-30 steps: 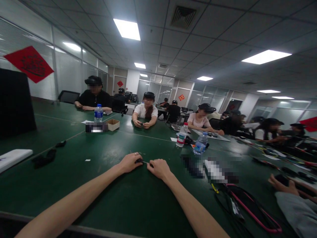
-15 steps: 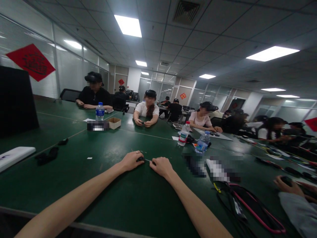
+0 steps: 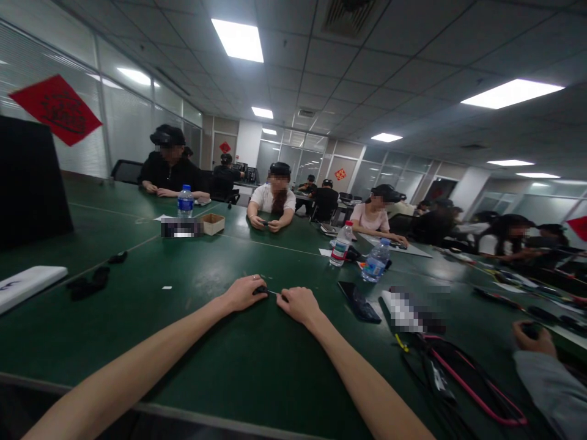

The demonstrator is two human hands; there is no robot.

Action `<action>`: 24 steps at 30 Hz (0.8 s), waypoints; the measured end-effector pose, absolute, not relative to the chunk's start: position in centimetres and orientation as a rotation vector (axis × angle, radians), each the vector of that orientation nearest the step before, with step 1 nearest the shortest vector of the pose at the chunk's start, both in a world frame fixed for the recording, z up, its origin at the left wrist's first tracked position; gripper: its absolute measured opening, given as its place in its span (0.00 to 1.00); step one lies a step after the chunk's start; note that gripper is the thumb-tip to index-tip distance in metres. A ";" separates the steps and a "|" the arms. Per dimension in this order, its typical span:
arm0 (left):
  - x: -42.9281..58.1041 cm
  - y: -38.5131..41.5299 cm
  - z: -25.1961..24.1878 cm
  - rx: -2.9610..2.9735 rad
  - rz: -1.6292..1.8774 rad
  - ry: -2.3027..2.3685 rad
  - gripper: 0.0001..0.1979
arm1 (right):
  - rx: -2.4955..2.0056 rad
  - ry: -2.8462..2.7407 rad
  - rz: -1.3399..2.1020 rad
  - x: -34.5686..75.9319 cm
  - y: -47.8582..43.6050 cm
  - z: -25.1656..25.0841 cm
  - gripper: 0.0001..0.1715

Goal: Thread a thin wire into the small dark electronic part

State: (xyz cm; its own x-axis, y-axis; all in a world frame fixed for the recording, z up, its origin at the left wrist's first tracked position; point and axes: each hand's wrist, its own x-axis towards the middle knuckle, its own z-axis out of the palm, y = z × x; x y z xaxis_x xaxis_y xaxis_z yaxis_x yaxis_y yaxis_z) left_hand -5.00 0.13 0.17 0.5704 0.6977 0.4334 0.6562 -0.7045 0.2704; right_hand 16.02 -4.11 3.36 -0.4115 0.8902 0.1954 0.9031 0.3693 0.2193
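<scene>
My left hand [image 3: 243, 294] rests on the green table [image 3: 238, 360], its fingers closed round a small black rounded object [image 3: 261, 289]. Close by on the right, my right hand [image 3: 299, 304] is closed on a thin pale rod [image 3: 273, 293]. The rod spans the gap between the hands and points at the black object; whether it touches is too small to tell. Most of what lies inside my right fingers is hidden. A dark phone-like slab [image 3: 360, 302] lies right of my right hand.
Two bottles, one red-capped [image 3: 340, 244] and one blue-capped [image 3: 376, 261], stand ahead right. Cables and a pink-edged dark pouch [image 3: 477, 379] lie at right, near a co-worker's hand [image 3: 534, 337]. A small box [image 3: 213, 224] and a white case [image 3: 32, 285] are leftward. Other people sit opposite.
The view has tilted slightly. Both my hands keep nearly the same place and hold. At the right, the co-worker's hand has shifted slightly.
</scene>
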 end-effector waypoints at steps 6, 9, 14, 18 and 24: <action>-5.0 0.1 0.2 2.713 0.798 1.169 0.14 | -1.695 -2.547 -0.424 16.1 -4.1 3.2 0.31; -5.0 0.1 0.2 2.711 0.793 1.168 0.14 | -1.690 -2.557 -0.392 16.0 -4.2 3.4 0.32; -5.1 0.2 0.1 2.705 0.781 1.191 0.14 | -1.737 -2.537 -0.383 15.7 -4.5 3.7 0.30; -5.0 0.5 -0.1 2.709 0.779 1.235 0.14 | -1.769 -2.515 -0.373 15.6 -4.5 3.7 0.29; -5.0 1.0 -0.2 2.674 0.756 1.172 0.14 | -1.743 -2.461 -0.293 15.6 -4.3 3.6 0.29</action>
State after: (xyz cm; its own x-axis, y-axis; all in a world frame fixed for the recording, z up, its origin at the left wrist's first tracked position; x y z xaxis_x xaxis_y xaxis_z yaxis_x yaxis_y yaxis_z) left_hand -4.97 1.02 -0.23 0.5738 0.7181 0.3938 0.6551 -0.6910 0.3055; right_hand 15.63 -4.32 3.58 -0.3339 0.9209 0.2010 0.9424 0.3214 0.0926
